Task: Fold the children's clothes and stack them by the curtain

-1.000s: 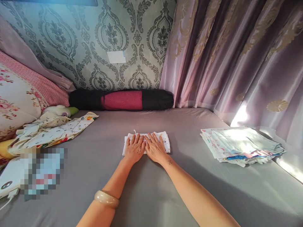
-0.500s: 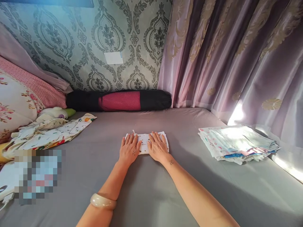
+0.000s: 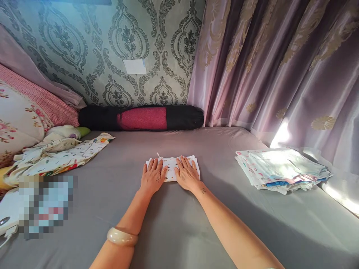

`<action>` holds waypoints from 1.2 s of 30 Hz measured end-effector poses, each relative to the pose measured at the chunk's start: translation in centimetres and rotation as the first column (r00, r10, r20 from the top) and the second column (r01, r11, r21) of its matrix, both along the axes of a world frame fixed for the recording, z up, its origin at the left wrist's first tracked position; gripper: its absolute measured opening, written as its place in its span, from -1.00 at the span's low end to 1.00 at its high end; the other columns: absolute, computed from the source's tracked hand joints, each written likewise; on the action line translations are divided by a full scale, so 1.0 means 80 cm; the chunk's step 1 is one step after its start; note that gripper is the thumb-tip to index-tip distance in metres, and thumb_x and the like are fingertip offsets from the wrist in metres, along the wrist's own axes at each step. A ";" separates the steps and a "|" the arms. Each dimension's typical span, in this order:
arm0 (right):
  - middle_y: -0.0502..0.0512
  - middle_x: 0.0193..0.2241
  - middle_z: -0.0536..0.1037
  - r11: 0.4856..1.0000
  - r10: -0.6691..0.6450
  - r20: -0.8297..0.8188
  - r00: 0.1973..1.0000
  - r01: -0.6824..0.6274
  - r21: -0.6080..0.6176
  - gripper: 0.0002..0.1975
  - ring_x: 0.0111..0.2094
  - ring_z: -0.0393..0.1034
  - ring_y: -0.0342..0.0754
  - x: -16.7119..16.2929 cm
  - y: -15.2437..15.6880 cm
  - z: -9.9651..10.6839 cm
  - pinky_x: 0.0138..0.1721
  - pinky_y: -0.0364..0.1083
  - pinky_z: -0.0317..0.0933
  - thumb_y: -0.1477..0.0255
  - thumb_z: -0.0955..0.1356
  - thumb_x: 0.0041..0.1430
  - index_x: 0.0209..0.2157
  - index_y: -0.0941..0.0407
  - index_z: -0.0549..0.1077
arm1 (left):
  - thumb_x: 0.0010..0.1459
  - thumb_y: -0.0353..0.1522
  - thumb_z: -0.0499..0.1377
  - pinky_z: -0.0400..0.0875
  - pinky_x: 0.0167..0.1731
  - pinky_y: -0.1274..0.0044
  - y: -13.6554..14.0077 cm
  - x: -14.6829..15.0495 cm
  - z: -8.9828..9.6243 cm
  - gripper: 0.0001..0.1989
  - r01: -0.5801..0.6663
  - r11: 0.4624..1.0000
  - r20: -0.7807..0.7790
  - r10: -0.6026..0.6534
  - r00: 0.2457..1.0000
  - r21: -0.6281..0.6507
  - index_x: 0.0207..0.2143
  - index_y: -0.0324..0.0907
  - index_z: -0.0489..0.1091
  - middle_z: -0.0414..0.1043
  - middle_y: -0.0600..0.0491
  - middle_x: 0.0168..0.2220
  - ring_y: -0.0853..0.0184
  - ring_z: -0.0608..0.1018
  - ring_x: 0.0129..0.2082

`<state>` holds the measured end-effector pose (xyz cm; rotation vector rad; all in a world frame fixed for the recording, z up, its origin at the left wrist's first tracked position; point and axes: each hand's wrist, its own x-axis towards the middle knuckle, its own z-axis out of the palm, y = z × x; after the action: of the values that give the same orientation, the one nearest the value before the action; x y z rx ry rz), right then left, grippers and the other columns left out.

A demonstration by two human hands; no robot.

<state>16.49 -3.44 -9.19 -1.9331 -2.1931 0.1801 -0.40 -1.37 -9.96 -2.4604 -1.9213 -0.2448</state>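
A small white folded cloth with a sparse print (image 3: pixel 171 172) lies flat on the grey sheet (image 3: pixel 168 231). My left hand (image 3: pixel 153 175) rests palm down on its left end, fingers stretched out and slightly apart. On the right end my right hand (image 3: pixel 186 174) lies flat too, fingers extended away from me. Between the two hands the printed middle of the cloth shows; a short white string sticks up at its far edge. Whether the cloth is a garment I cannot tell.
To the right sits a stack of folded light clothes (image 3: pixel 283 170), partly sunlit. Loose printed clothes (image 3: pixel 70 155) lie at the left, near a floral pillow (image 3: pixel 17 127) and a blurred patch. A black and red rolled bag (image 3: pixel 143 118) lies along the wall, beside the curtain (image 3: pixel 252 74).
Both hands stay flat on the cloth in nearly the same place. The view has shifted very slightly.
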 end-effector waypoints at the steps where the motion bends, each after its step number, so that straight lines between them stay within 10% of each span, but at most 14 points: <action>1: 0.17 0.32 0.00 1.000 -0.006 0.000 1.000 0.006 0.004 -0.42 0.33 -0.20 0.03 0.000 0.000 0.001 0.29 0.15 -0.36 0.24 -0.03 0.36 0.30 0.18 0.04 | 0.32 -0.16 -0.26 -0.02 0.22 0.11 0.000 -0.001 0.000 -0.43 0.000 1.000 0.005 0.000 1.000 0.012 0.25 -0.20 0.15 0.10 -0.13 0.28 0.07 0.10 0.30; 36: 0.26 0.33 -0.08 0.975 -0.220 0.062 0.973 0.222 -0.024 -0.39 0.33 -0.26 0.09 0.035 0.011 0.006 0.27 0.20 -0.45 0.28 -0.03 0.35 0.30 0.35 -0.01 | 0.32 -0.20 -0.31 -0.16 0.26 0.10 0.010 -0.037 0.001 -0.41 -0.063 0.996 -0.004 0.063 0.998 0.068 0.26 -0.27 0.11 0.00 -0.03 0.32 0.11 -0.06 0.34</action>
<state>19.25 -2.54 -8.75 -2.2078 -1.9997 0.1228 -3.37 -0.55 -9.91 -2.3517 -1.9503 -0.2949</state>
